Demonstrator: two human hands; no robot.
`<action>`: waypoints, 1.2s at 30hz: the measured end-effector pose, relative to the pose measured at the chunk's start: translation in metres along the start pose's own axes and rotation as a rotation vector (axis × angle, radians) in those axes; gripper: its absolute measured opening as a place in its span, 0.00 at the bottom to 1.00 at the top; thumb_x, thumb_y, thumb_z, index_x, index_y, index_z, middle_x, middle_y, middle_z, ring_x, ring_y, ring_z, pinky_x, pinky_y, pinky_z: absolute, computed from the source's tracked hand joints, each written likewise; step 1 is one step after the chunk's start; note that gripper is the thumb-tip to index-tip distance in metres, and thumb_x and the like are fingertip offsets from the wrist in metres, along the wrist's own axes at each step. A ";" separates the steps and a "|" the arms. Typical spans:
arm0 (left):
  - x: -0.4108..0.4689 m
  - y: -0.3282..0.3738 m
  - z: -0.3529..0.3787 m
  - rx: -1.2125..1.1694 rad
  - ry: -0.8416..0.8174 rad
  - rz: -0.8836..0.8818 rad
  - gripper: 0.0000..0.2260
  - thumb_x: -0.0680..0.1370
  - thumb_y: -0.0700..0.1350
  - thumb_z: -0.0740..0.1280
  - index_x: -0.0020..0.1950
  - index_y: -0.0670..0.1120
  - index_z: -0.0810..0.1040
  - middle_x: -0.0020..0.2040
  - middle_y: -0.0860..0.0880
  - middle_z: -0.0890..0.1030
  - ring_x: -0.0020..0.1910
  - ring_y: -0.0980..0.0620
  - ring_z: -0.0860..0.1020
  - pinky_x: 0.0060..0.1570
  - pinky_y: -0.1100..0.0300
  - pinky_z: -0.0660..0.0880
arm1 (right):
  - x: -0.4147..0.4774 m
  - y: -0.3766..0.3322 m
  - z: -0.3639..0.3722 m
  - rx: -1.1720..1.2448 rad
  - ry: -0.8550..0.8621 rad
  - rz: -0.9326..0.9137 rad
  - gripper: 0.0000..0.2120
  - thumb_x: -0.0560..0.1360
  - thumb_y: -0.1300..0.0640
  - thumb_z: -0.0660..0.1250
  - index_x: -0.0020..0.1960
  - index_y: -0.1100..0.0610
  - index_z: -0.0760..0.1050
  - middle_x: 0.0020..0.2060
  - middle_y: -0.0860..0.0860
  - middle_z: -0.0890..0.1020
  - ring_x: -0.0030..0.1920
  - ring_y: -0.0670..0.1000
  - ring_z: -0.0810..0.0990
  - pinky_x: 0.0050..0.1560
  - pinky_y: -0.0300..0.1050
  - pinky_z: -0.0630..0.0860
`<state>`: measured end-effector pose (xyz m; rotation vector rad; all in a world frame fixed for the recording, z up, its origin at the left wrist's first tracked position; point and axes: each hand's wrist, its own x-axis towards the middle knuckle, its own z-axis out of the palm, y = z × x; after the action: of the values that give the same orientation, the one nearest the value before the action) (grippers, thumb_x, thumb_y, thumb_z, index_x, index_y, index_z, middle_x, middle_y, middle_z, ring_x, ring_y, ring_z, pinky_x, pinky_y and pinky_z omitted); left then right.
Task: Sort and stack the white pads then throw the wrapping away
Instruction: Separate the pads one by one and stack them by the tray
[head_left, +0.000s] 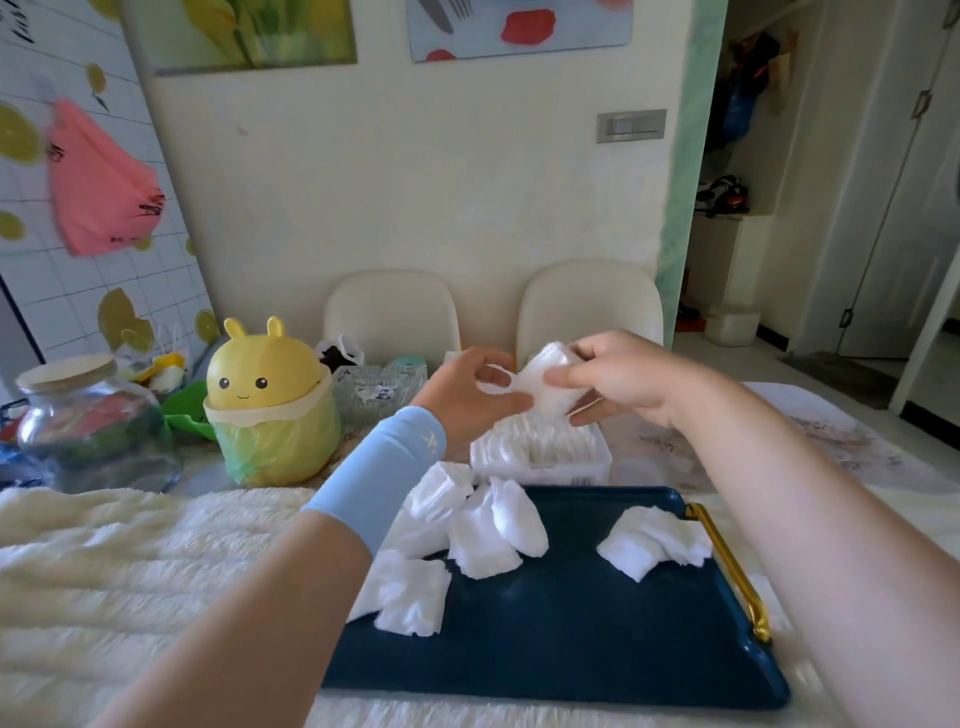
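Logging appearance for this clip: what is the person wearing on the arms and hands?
The left arm wears a light blue stretch sleeve from wrist to mid-forearm, with a small white mark near the wrist. The right arm has no sleeve in view. The left hand and right hand are bare: no gloves, rings or watch show.

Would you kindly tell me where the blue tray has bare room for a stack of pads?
The tray is bare along its near edge and up the middle, between the left pad piles and the right pile beside the gold handle. Its far left corner is crowded. The fluffy cloth left of it is free too.
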<state>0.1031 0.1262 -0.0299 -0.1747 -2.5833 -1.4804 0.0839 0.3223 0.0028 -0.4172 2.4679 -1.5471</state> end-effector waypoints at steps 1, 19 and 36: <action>0.012 -0.002 0.002 0.072 0.016 -0.008 0.14 0.74 0.47 0.74 0.57 0.53 0.76 0.49 0.54 0.80 0.45 0.49 0.80 0.49 0.55 0.79 | 0.009 0.002 -0.003 0.010 0.040 0.023 0.11 0.79 0.58 0.70 0.58 0.63 0.77 0.51 0.60 0.85 0.49 0.58 0.86 0.49 0.51 0.85; 0.048 -0.037 0.025 0.860 -0.309 -0.090 0.13 0.77 0.51 0.63 0.55 0.49 0.82 0.60 0.49 0.76 0.51 0.47 0.76 0.48 0.57 0.76 | 0.071 0.067 0.020 -0.263 0.023 0.276 0.13 0.75 0.53 0.74 0.54 0.60 0.80 0.46 0.57 0.86 0.43 0.57 0.87 0.47 0.50 0.84; 0.047 -0.056 0.012 0.610 -0.287 -0.092 0.10 0.70 0.52 0.75 0.51 0.55 0.83 0.51 0.55 0.78 0.51 0.51 0.78 0.52 0.60 0.75 | 0.079 0.022 0.070 -0.728 -0.183 0.541 0.09 0.81 0.54 0.62 0.49 0.60 0.76 0.45 0.57 0.80 0.46 0.56 0.77 0.42 0.44 0.73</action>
<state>0.0461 0.1094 -0.0734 -0.2011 -3.1703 -0.6606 0.0289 0.2458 -0.0491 0.0279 2.6108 -0.3719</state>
